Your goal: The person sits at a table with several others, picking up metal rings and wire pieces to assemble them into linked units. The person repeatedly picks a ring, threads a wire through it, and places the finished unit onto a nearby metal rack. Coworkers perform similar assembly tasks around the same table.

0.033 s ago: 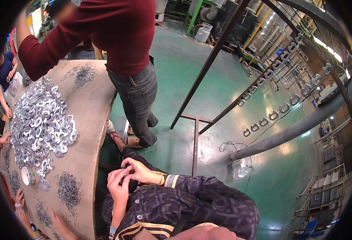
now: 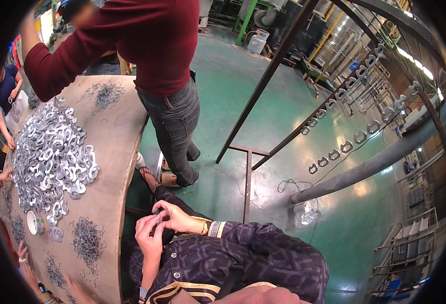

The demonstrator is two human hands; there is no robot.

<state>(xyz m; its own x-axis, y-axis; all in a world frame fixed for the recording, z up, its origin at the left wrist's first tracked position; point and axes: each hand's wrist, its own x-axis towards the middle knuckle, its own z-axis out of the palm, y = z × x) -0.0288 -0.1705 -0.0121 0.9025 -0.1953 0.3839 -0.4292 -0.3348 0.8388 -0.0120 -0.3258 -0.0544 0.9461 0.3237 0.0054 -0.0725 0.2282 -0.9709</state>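
In front of my lap, away from the table, my left hand (image 2: 149, 235) and my right hand (image 2: 176, 217) meet at the fingertips. The fingers of both are bent and pinched together around something small and dark, too hidden to name. To the left stands a tan table (image 2: 112, 177) with a large heap of flat silver metal rings (image 2: 55, 152). Small piles of thin wire hooks (image 2: 87, 238) lie near its edge, and neither hand touches them.
A co-worker in a maroon top (image 2: 157, 45) stands ahead at the table. Other people's hands (image 2: 6, 175) reach in from its far side. A patterned cup (image 2: 36, 222) sits by the heap. On the right, a dark metal frame (image 2: 249, 182) holds hanging rows of rings (image 2: 346, 147).
My hands have barely shifted and stay pinched together. At the lower left of the table, other people's hands have moved a little.
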